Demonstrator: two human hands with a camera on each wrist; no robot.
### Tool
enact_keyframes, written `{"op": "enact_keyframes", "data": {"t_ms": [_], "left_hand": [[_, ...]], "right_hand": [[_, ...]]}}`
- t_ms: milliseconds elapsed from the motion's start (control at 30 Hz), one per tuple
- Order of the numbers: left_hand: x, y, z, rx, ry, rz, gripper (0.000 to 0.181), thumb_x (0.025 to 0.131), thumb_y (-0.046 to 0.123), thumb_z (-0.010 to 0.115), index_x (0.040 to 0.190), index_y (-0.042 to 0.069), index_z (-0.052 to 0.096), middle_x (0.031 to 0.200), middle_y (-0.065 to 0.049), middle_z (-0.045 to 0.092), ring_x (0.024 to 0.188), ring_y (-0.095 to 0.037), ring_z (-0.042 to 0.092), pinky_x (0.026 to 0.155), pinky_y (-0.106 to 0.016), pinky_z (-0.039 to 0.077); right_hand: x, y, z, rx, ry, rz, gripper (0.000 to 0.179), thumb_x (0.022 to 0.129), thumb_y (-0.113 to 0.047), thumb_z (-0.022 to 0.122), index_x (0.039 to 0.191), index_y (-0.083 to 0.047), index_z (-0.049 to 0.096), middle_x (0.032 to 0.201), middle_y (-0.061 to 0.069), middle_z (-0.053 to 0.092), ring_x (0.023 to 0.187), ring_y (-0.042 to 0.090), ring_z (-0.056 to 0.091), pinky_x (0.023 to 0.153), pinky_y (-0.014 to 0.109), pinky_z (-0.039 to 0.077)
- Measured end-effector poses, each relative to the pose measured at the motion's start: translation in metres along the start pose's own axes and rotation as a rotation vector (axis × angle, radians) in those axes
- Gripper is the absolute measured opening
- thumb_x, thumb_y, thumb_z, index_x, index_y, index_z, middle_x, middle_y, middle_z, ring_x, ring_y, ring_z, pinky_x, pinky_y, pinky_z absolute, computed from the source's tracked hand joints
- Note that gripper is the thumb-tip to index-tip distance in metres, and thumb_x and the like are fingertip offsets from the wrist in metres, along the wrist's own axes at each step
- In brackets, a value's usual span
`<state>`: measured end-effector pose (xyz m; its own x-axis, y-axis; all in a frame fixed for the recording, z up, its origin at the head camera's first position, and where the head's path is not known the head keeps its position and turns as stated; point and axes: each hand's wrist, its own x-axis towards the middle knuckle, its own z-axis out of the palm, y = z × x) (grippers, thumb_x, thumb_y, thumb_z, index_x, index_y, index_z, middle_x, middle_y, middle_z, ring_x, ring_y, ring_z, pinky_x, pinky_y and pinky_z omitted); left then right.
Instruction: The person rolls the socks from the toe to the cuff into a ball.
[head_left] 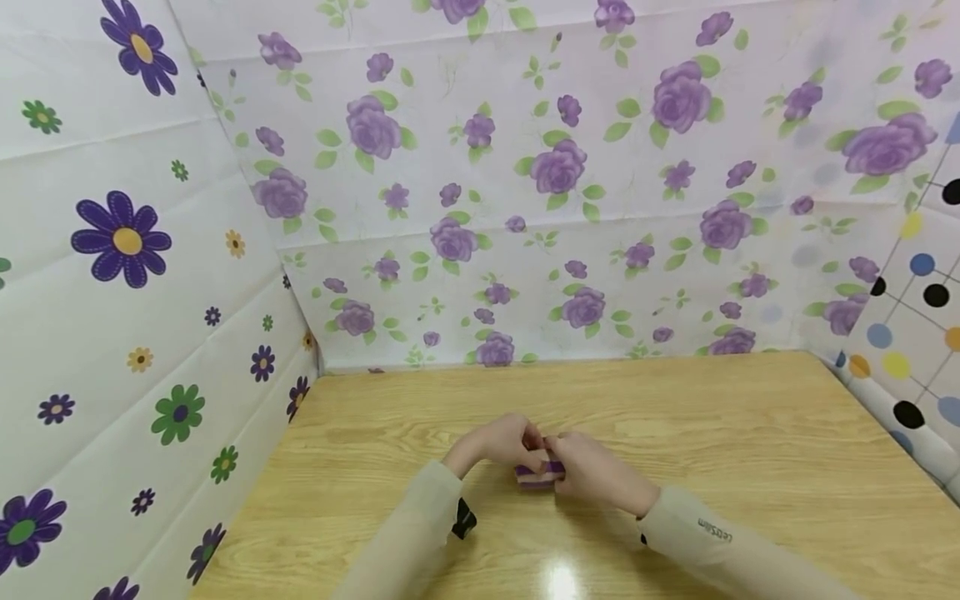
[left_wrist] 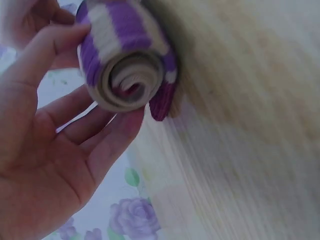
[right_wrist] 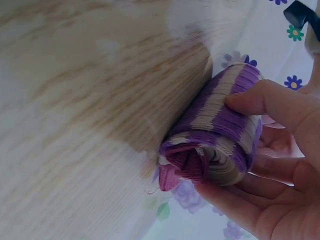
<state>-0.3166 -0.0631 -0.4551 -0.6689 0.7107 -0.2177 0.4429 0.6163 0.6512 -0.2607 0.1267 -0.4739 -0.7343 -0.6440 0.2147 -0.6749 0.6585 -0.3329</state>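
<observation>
A striped knit sock [head_left: 538, 480], purple and cream, lies rolled into a thick bundle on the table in front of me. My left hand [head_left: 508, 439] grips its left end, thumb on top and fingers underneath. From the other side my right hand [head_left: 597, 472] holds the right end in the same way. The left wrist view shows the spiral of cream layers in the roll [left_wrist: 132, 82], with a dark magenta tip hanging out beside the wood. In the right wrist view, folded magenta fabric [right_wrist: 187, 162] shows inside the roll's open end.
The wood-grain table [head_left: 390, 417] reaches back to a flower-printed sheet [head_left: 465, 167]. Another flowered sheet [head_left: 180, 333] stands at the left, and a dotted one [head_left: 907, 333] at the right. A small black device [head_left: 464, 519] sits at my left wrist.
</observation>
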Motion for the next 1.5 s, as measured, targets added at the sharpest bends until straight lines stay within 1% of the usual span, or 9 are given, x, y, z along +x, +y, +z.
{"op": "enact_keyframes", "data": {"t_ms": [133,400,600,800,967,1100,1233,1367,1500], "left_hand": [[-0.006,0.006,0.002,0.038,0.07,0.017,0.031,0.085,0.016,0.073,0.113,0.004,0.07,0.095,-0.003,0.073,0.077,-0.005,0.064,0.069,-0.018,0.052],[-0.01,0.012,0.006,0.125,0.2,0.014,0.021,0.088,0.018,0.071,0.106,0.007,0.072,0.095,0.0,0.072,0.079,-0.002,0.062,0.073,-0.017,0.05],[-0.015,0.015,0.007,0.243,0.229,0.014,0.023,0.092,0.017,0.066,0.112,0.007,0.07,0.105,-0.003,0.072,0.089,-0.006,0.064,0.078,-0.017,0.05],[-0.015,0.015,0.008,0.315,0.197,0.012,0.045,0.081,0.017,0.078,0.122,0.004,0.065,0.114,-0.006,0.069,0.094,-0.008,0.063,0.081,-0.018,0.05],[-0.01,0.014,0.015,0.426,0.256,0.005,0.058,0.07,0.026,0.087,0.119,0.005,0.065,0.11,-0.005,0.067,0.096,-0.013,0.062,0.086,-0.022,0.051],[-0.004,0.013,0.021,0.537,0.298,0.009,0.054,0.069,0.031,0.087,0.114,0.009,0.066,0.108,-0.004,0.064,0.096,-0.014,0.061,0.084,-0.023,0.052],[0.002,0.012,0.021,0.552,0.309,0.013,0.045,0.072,0.026,0.086,0.11,0.01,0.068,0.104,-0.003,0.064,0.091,-0.012,0.061,0.082,-0.023,0.052],[0.007,0.01,0.019,0.51,0.28,-0.008,0.046,0.073,0.025,0.085,0.113,0.009,0.068,0.101,-0.003,0.064,0.085,-0.011,0.058,0.079,-0.022,0.051],[0.011,0.007,0.017,0.45,0.254,-0.034,0.047,0.076,0.025,0.082,0.116,0.007,0.067,0.1,-0.003,0.062,0.08,-0.009,0.056,0.074,-0.021,0.049]], "right_hand": [[0.004,0.004,-0.002,0.054,-0.015,0.045,0.033,0.07,-0.005,0.076,0.1,-0.006,0.063,0.084,0.002,0.066,0.069,0.006,0.054,0.059,0.021,0.044],[0.012,0.014,-0.001,0.147,-0.069,0.129,0.025,0.073,-0.012,0.074,0.095,-0.006,0.064,0.078,-0.003,0.062,0.063,0.006,0.049,0.054,0.021,0.041],[0.017,0.025,-0.002,0.195,-0.083,0.157,0.024,0.08,-0.021,0.074,0.097,-0.004,0.066,0.079,-0.002,0.064,0.064,0.007,0.051,0.057,0.021,0.042],[0.021,0.032,-0.004,0.29,-0.162,0.199,0.027,0.088,-0.023,0.067,0.104,-0.001,0.067,0.081,0.0,0.066,0.065,0.009,0.056,0.058,0.023,0.047],[0.027,0.037,-0.008,0.346,-0.227,0.221,0.03,0.091,-0.026,0.058,0.104,0.0,0.066,0.082,0.002,0.066,0.067,0.011,0.057,0.06,0.025,0.048],[0.028,0.039,-0.009,0.399,-0.261,0.23,0.026,0.092,-0.026,0.052,0.097,-0.004,0.066,0.077,0.003,0.065,0.062,0.013,0.056,0.056,0.026,0.047],[0.028,0.039,-0.007,0.36,-0.222,0.277,0.031,0.093,-0.028,0.051,0.103,-0.003,0.067,0.088,0.008,0.063,0.076,0.018,0.054,0.063,0.03,0.047],[0.027,0.037,-0.004,0.287,-0.123,0.331,0.035,0.095,-0.026,0.056,0.117,0.0,0.063,0.105,0.014,0.056,0.09,0.021,0.05,0.075,0.037,0.048],[0.025,0.035,-0.004,0.214,0.011,0.257,0.028,0.093,-0.018,0.063,0.115,-0.001,0.063,0.109,0.014,0.057,0.092,0.02,0.054,0.079,0.038,0.051]]}}
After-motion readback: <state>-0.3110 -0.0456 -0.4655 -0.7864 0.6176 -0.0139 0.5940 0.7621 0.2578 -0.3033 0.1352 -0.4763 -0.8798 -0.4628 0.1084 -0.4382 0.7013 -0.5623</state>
